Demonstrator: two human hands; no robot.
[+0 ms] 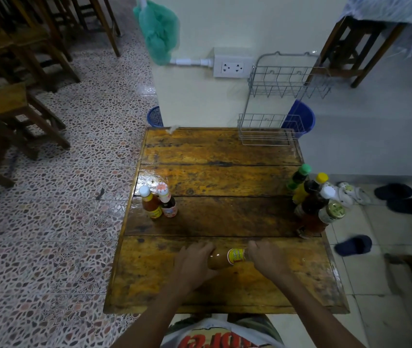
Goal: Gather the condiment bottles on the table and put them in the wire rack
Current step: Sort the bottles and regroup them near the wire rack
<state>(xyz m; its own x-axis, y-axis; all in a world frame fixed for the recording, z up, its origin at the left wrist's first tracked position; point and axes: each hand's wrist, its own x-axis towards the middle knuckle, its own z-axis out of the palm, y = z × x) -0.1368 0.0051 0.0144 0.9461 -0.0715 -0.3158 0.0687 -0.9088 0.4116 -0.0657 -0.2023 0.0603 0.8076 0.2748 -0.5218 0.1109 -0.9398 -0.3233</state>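
Your left hand (195,259) and right hand (266,257) both grip one bottle (226,258) lying sideways between them on the table (215,151). Two bottles (159,202) stand beyond your left hand, a cluster (313,199) beyond your right; the rack (275,121) stands farthest off.

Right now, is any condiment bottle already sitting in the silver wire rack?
No, both tiers of the silver wire rack at the wooden table's far edge hold nothing.

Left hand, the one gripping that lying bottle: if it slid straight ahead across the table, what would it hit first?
Probably nothing soon: the left hand points up the bare middle of the table, right of the two standing bottles.
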